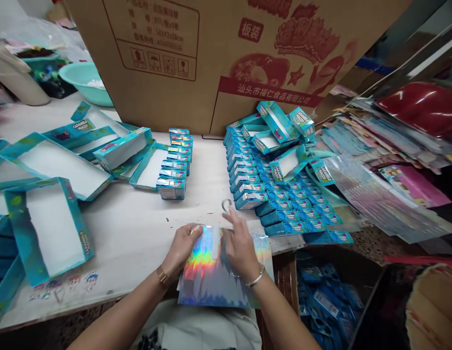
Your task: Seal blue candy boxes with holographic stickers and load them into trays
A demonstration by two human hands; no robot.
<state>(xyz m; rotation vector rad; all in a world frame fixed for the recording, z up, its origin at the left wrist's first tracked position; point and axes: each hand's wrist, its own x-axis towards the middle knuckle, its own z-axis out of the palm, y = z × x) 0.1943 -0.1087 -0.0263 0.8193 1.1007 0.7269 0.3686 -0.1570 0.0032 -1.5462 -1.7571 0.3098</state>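
"How is your grip, and where are the sheets?"

"My left hand (pixel 182 248) has thumb and fingers closed on the upper left edge of the silvery sheets (pixel 211 287); they lie low in front of me, at the near edge of the white table (pixel 207 170) and over my lap (pixel 200 323); my right hand (pixel 242 245) is half open above their right part, fingers loosely spread, and a small clear curl (pixel 226 206) shows just beyond its fingertips; I cannot tell whether that hand has hold of anything."

"How will they handle?"

"Light, I judge, and thin enough to crease; the glossy face looks slippery, so one may slide over the next; I would pinch flat at the left edge, thumb on top, and steady the right edge lightly rather than squeeze the middle."

"And the containers, from the left?"

"Shallow blue trays (pixel 23 233), white inside, lie tilted and overlapping; behind them a mint bowl (pixel 96 96) holds small pale pieces (pixel 96 83); a big printed carton (pixel 174 104) stands at the back, its inside out of my view; before it a row of little blue boxes (pixel 171 192) runs toward me; to the right, small blue packs (pixel 280 216) stand ranked in a block, with smaller trays (pixel 273 122) piled askew on top; below them, an open carton (pixel 352 265) holds a loose heap of blue packets (pixel 326 301)."
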